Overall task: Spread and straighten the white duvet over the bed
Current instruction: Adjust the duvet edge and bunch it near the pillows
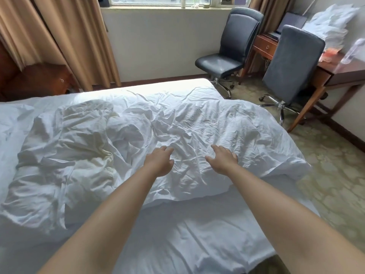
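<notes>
- Close to the person, below both hands, the bed (177,234) shows bare white sheet. The duvet does not reach here yet.
- The left hand (159,162) stretches out over the white duvet (197,125). Its fingers (166,149) look loosely bent and seem to touch the cloth. It grips nothing that I can see.
- The right hand (223,159) lies just beside it, a little to the right. Its fingers are spread wide and lie flat on the duvet. It holds nothing.
- Past the fingertips and to their left, the duvet sits in a big crumpled heap in the middle of the bed. It is full of folds and bumps.
- My guess: the job has hardly begun. The duvet needs pulling out toward every edge, then smoothing flat.
- Far beyond the fingers, the bed edge by the wall is bare too.
- Farther off to the right stand two dark chairs (233,48) and a wooden desk (335,74).
</notes>
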Action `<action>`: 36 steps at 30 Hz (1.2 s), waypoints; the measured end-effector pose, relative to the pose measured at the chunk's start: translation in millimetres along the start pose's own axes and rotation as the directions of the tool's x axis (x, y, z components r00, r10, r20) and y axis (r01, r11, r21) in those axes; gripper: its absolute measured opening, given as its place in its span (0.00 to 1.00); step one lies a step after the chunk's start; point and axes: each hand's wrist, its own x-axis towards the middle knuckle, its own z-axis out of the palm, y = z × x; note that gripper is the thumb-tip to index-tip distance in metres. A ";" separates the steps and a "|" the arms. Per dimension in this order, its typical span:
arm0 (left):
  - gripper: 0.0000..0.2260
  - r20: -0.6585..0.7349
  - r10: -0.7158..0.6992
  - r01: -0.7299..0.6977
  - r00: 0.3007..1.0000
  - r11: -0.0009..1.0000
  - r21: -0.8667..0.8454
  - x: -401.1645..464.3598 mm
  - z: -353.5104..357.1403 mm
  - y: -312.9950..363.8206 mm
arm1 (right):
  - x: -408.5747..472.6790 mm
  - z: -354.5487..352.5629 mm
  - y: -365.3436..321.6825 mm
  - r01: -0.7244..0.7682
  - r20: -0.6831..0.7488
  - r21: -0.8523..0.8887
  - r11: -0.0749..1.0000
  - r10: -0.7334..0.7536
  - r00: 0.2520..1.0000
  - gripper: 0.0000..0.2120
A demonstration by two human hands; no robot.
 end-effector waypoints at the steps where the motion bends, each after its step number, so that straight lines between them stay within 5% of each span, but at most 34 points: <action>1: 0.22 0.018 0.004 -0.005 1.000 1.000 0.004 4.7 2.3 7.6 | 2.8 -1.3 9.7 -0.010 0.009 -0.006 1.000 0.010 1.000 0.29; 22: 0.25 0.175 -0.080 0.084 0.981 0.996 -0.017 198.2 113.8 317.8 | 189.3 -48.9 349.9 -0.035 0.159 0.109 0.993 0.017 0.987 0.28; 36: 0.24 0.311 -0.004 -0.038 0.950 0.991 0.128 302.3 162.8 434.9 | 268.4 -38.3 504.9 -0.227 0.247 0.166 0.960 0.182 0.952 0.26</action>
